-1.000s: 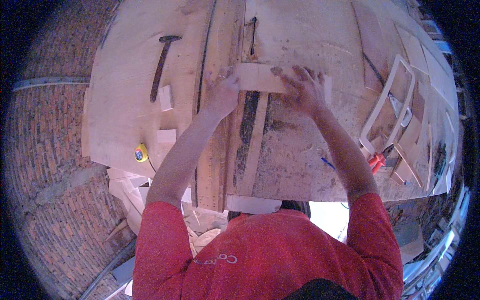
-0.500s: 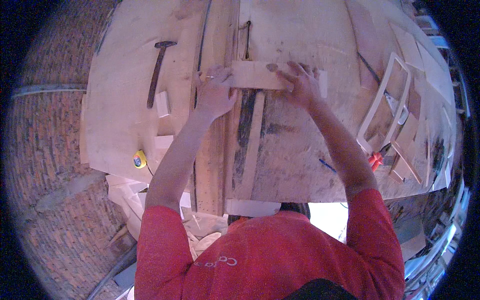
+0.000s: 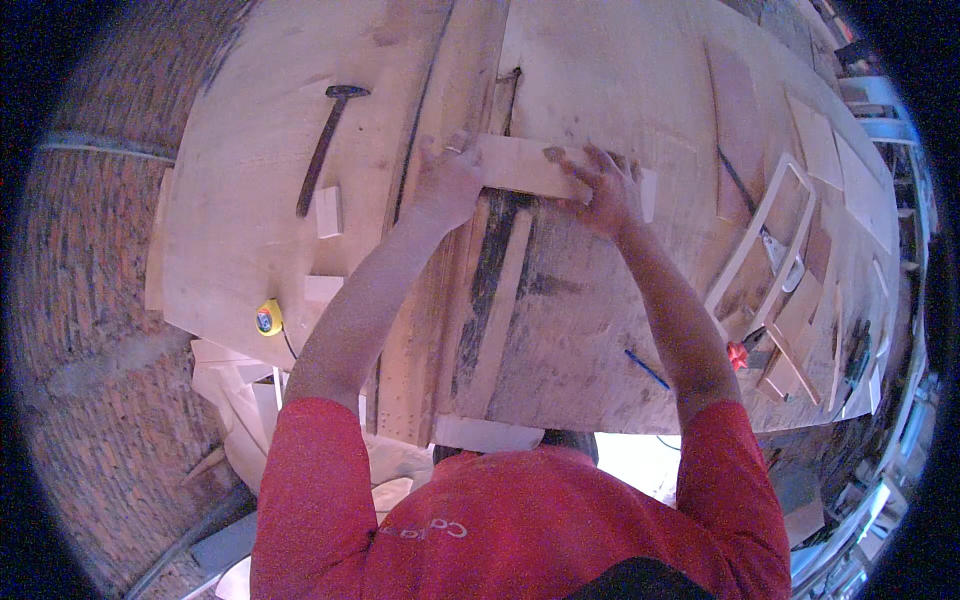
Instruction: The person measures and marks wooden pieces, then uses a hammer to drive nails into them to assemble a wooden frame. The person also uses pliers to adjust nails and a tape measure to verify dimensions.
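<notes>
A short, flat wooden board lies crosswise over a long timber strip on the workbench. My left hand is closed around the board's left end, its fingers toward the far edge. Across the board's right part my right hand grips it, with fingers bent over the top and somewhat spread. The board's pale right end shows beyond that hand. Just past the board lies a thin dark metal piece. Nearer me, a narrow wooden strip runs beside a dark-stained patch.
Left on the bench are a hammer, small wood blocks and a yellow tape measure. A blue pencil-like stick, a pale looped frame, a red-handled tool and wood offcuts lie right. A brick surface borders the left.
The whole view has shifted and tilted slightly, so the bench appears turned a little. Both hands stay on the board, with only small changes in finger position.
</notes>
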Demonstrator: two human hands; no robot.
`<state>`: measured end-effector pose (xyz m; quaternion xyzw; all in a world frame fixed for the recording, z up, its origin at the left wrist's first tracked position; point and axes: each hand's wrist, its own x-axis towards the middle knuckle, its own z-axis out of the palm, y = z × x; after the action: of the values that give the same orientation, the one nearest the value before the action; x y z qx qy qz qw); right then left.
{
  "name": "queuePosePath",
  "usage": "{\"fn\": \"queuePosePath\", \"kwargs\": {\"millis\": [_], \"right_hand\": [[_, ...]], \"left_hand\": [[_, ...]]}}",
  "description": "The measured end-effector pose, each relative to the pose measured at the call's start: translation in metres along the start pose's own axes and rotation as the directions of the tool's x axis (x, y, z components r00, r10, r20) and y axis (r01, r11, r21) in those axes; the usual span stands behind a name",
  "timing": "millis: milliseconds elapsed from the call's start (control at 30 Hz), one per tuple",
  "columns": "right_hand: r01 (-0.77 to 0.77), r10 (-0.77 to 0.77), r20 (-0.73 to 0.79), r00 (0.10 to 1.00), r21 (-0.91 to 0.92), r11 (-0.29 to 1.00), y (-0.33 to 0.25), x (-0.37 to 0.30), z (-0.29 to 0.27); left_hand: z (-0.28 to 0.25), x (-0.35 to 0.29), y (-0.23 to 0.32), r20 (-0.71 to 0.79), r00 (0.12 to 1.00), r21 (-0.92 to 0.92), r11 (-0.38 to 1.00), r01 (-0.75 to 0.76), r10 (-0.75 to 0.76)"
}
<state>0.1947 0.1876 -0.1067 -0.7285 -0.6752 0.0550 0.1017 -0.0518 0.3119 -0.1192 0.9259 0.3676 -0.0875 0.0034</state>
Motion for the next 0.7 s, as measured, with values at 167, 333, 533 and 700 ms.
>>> {"fn": "queuePosePath", "kwargs": {"millis": [167,333,533,700], "right_hand": [[-0.034,0.034,0.006,0.999,0.051,0.998,0.008,0.004,0.001],[-0.014,0.014,-0.004,1.0,0.017,1.0,0.008,0.01,-0.001],[0.0,0.001,-0.018,1.0,0.004,1.0,0.017,0.012,0.005],[-0.003,0.003,-0.017,1.0,0.01,1.0,0.02,0.017,0.007]], "left_hand": [[-0.008,0.008,0.005,-0.039,0.999,0.024,1.0,-0.015,0.016],[0.008,0.013,-0.003,-0.124,0.99,0.031,0.997,-0.065,0.069],[0.003,0.016,0.0,-0.102,0.993,0.02,0.998,-0.064,0.066],[0.001,0.019,0.001,-0.116,0.992,0.04,0.998,-0.039,0.044]]}}
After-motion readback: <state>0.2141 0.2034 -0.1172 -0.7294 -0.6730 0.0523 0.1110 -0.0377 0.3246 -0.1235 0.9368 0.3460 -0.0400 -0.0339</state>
